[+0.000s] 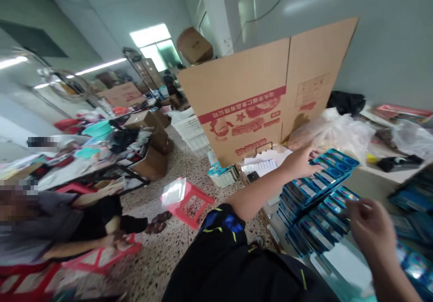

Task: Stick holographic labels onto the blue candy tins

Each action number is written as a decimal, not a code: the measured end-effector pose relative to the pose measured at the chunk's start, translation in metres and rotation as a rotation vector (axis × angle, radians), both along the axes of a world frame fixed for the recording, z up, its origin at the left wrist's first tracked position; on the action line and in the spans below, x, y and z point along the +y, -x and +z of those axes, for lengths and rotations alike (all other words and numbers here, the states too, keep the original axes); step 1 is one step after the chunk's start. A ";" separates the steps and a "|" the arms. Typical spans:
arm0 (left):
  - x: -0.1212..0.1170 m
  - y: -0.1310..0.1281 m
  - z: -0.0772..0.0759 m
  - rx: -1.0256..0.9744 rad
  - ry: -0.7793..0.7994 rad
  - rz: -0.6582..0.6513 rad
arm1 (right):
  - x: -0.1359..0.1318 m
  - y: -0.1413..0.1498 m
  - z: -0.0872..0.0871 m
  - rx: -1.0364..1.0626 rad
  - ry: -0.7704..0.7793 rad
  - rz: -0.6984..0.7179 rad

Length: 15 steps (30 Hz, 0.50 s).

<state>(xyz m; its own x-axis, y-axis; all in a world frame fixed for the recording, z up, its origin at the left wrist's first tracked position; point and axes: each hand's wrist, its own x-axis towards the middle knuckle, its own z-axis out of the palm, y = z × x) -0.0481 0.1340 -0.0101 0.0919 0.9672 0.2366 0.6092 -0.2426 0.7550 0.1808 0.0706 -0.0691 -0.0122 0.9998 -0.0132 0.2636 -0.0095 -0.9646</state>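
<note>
The left hand (304, 161) touches the blue pack (333, 170) on top of a stack; the right hand (374, 230), curled and blurred, is near more blue packs (314, 230). Beyond the left hand stands a cardboard sheet (243, 85); left of both hands, a red stool (195, 222) and a seated co-worker (57, 221).

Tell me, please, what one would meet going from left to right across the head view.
Teal basin → white plastic crate → blue-and-white stack → left hand → right hand → clear plastic bag at the far right.
</note>
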 end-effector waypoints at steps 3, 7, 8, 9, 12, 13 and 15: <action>-0.002 0.001 0.002 0.013 0.018 -0.014 | -0.030 -0.052 0.011 -0.354 -0.159 -0.202; -0.001 -0.004 0.013 -0.010 -0.021 0.074 | -0.081 -0.128 0.002 -0.727 -0.170 -0.432; 0.000 -0.006 0.016 -0.012 -0.018 0.083 | -0.095 -0.146 -0.008 -0.815 -0.112 -0.446; 0.003 -0.007 0.019 -0.013 -0.015 0.088 | -0.109 -0.162 -0.021 -0.897 -0.033 -0.461; 0.008 -0.008 0.026 -0.018 -0.001 0.100 | -0.156 -0.200 -0.064 -1.039 0.312 -0.497; 0.010 -0.009 0.027 -0.031 0.001 0.094 | -0.171 -0.207 -0.077 -1.049 0.435 -0.489; 0.011 -0.011 0.027 -0.071 0.000 0.091 | -0.197 -0.213 -0.098 -1.006 0.599 -0.478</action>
<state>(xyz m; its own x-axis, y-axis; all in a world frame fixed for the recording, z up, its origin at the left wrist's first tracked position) -0.0375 0.1449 0.0171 -0.0129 0.9709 0.2393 0.5736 -0.1889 0.7971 0.3943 -0.1267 -0.1667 0.6260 0.7361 -0.2575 0.7260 -0.6706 -0.1521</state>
